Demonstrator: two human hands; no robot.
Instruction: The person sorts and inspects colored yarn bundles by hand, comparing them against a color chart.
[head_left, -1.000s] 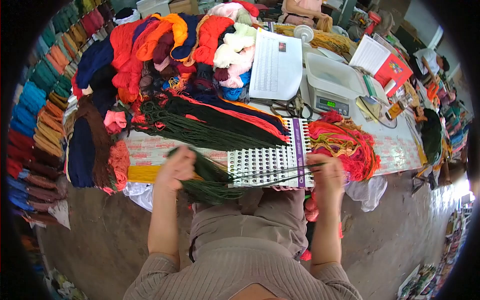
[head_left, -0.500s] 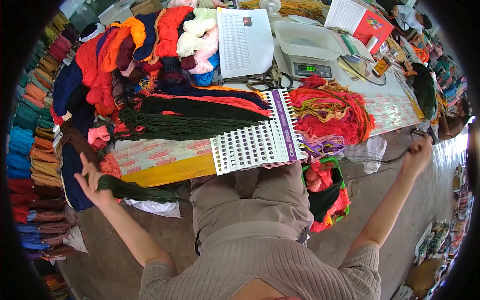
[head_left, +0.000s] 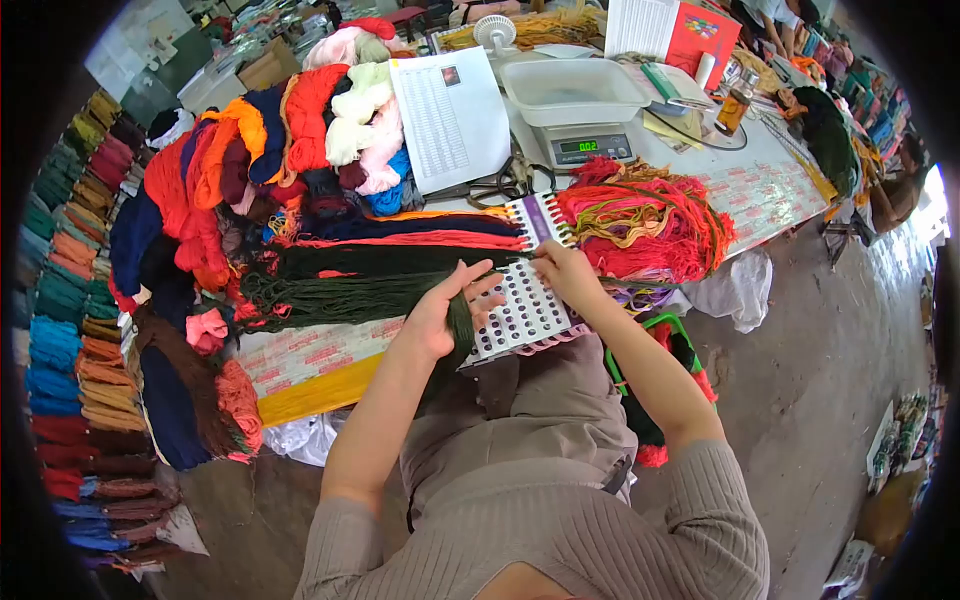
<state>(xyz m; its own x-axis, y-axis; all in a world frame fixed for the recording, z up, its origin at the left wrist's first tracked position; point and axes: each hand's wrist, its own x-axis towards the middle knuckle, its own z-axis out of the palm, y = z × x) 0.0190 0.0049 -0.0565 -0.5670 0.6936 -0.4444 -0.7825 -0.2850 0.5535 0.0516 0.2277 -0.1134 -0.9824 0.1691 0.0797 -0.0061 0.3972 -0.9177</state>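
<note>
A hank of dark green thread (head_left: 459, 325) hangs through my left hand (head_left: 440, 312), its fingers curled loosely around it, in front of the table edge. My right hand (head_left: 567, 274) pinches at the perforated white thread card (head_left: 523, 312); dark green strands lead towards its fingertips, which are partly hidden. The card has rows of round holes and a purple strip. Out to its left, more dark green, coral, navy and orange threads (head_left: 400, 238) lie stretched from its edge. A bundle of red, pink and olive threads (head_left: 650, 225) spreads from its right side.
Piled yarn skeins (head_left: 190, 200) cover the table's left end. Behind the card are scissors (head_left: 520, 178), a printed sheet (head_left: 447, 125) and a digital scale (head_left: 590, 148) bearing a plastic tub (head_left: 575, 88). A green basket (head_left: 665, 325) with yarn stands below, right of my legs.
Both hands have come inward from wide apart to the card. My right hand has left the long strands' far end at the right; my left hand has brought the green hank up.
</note>
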